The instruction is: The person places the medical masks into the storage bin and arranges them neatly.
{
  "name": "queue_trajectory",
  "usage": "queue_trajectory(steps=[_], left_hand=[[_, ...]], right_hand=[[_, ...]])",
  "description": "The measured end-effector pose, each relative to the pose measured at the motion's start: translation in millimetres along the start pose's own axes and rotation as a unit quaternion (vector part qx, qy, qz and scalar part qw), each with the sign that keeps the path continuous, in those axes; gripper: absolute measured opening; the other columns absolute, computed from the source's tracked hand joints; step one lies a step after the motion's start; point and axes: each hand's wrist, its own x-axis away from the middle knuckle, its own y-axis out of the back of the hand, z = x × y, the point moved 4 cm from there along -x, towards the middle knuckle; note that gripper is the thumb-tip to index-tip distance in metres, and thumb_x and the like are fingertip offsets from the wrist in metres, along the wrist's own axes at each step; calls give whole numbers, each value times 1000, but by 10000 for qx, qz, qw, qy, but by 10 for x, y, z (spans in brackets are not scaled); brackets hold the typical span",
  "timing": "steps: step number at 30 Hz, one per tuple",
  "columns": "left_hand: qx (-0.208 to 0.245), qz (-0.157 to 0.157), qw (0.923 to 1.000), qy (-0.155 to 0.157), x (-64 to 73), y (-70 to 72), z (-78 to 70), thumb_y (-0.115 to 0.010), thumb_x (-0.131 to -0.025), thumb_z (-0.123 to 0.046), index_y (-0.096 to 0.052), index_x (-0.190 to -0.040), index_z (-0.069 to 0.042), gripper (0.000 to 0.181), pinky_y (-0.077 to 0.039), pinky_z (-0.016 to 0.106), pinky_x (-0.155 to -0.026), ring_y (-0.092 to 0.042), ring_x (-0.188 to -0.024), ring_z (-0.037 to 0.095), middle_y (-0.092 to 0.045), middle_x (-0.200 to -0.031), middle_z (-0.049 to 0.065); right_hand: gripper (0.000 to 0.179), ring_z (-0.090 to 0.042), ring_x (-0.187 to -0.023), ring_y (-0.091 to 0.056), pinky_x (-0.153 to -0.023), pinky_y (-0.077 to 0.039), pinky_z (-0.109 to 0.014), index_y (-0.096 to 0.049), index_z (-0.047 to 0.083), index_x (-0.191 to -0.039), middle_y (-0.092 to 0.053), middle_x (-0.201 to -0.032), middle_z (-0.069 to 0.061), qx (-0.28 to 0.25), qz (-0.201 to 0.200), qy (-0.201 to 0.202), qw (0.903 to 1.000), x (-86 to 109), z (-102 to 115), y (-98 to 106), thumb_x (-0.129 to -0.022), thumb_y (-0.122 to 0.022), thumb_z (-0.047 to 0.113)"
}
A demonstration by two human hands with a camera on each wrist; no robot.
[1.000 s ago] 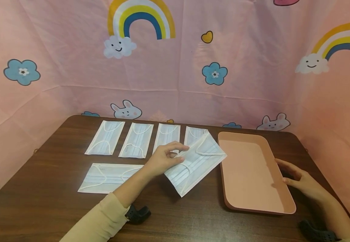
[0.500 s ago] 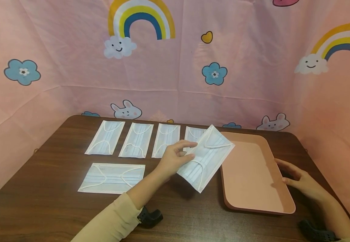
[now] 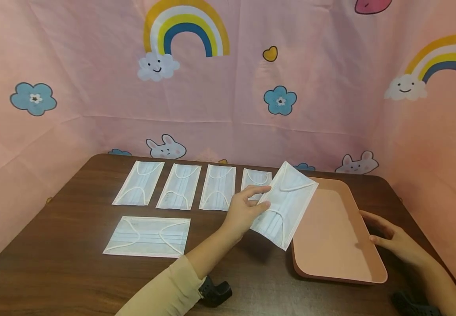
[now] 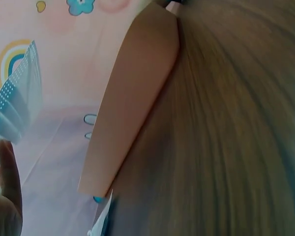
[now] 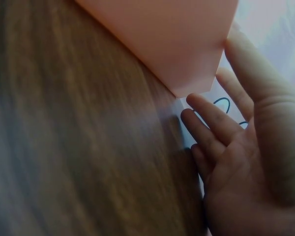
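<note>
My left hand point(image 3: 244, 213) pinches a pale blue face mask point(image 3: 293, 197) by its left side, between thumb and fingers. The mask hangs tilted in the air, its right part overlapping the left edge of a pink tray point(image 3: 330, 250) in the head view. In the left wrist view, the mask point(image 4: 20, 96) shows at the left, apart from the tray's outer wall point(image 4: 132, 93). My right hand point(image 3: 397, 241) rests at the tray's right rim with loosely extended fingers. Seen from the right wrist, the thumb point(image 5: 250, 69) lies at the rim while the other fingers spread below it.
Behind my left hand, several masks lie in a row on the brown table point(image 3: 54, 259), including one at the far left point(image 3: 138, 183). Nearer, another mask point(image 3: 147, 236) lies sideways. A pink patterned cloth point(image 3: 232, 96) stands close around the table's back and sides.
My left hand has carried its mask rightward, from left of the tray to over its left edge. The right hand stays at the tray's rim.
</note>
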Motion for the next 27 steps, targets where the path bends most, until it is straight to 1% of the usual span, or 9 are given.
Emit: queue_trajectory(steps=[3,7,11,15,17,19,22,27], left_hand=[[252,-119,9996,82,-17,-90,22,-65,-86,7,-67,-118,-5,34,-56,35,-68,-68,-88,24,-58,-117,5],[413,-266,9985,221,-27,-206,37,-66,-86,6,-67,-118,-5,34,-56,36,-68,-68,-88,25,-59,-115,5],[384,-376,9985,136,-35,-313,33,-66,-86,6,-67,-118,-5,33,-56,34,-67,-68,-87,24,-58,-115,4],[328,-527,9980,79,-41,-408,52,-66,-85,7,-68,-117,-7,35,-56,29,-63,-66,-75,17,-60,-111,-1],[330,-606,9975,116,-47,-455,71,-66,-85,8,-68,-116,-9,35,-55,28,-61,-64,-69,14,-61,-109,-4],[391,-647,9971,118,-58,-504,90,-66,-85,8,-68,-116,-9,36,-55,28,-59,-61,-65,13,-61,-108,-3],[476,-727,9961,142,-73,-577,110,-66,-84,8,-68,-115,-7,35,-55,28,-59,-61,-65,12,-61,-107,-3],[488,-935,9944,-31,-88,-702,142,-66,-82,12,-70,-110,-2,32,-54,24,-62,-60,-69,10,-60,-101,-1]], right_hand=[[62,8,-124,-36,-86,-41,-16,-32,5,-148,-39,-145,14,74,-2,-26,10000,3,-1,-7,-92,-56,-6],[62,8,-125,-36,-86,-42,-16,-32,5,-148,-39,-145,12,40,-37,-33,10000,5,-11,-7,-92,-56,-7],[62,6,-126,-36,-86,-43,-17,-32,5,-148,-39,-146,10,-74,-18,3,10000,7,-15,-5,-92,-54,-8],[61,8,-126,-34,-86,-41,-15,-33,3,-147,-40,-145,12,-86,-43,25,10000,6,-20,-9,-91,-55,-8],[61,8,-126,-35,-86,-40,-14,-33,2,-147,-40,-144,14,-35,-70,35,10000,8,-17,-8,-91,-55,-8],[61,8,-125,-35,-86,-40,-14,-33,2,-147,-40,-144,16,62,-90,34,9999,12,-13,-3,-91,-56,-8],[61,8,-124,-36,-86,-39,-14,-34,3,-147,-40,-143,17,129,-120,-17,9998,14,-10,2,-91,-56,-7],[61,10,-123,-36,-85,-39,-14,-34,4,-147,-40,-142,20,195,-103,-80,9997,12,-17,3,-91,-57,-5]])
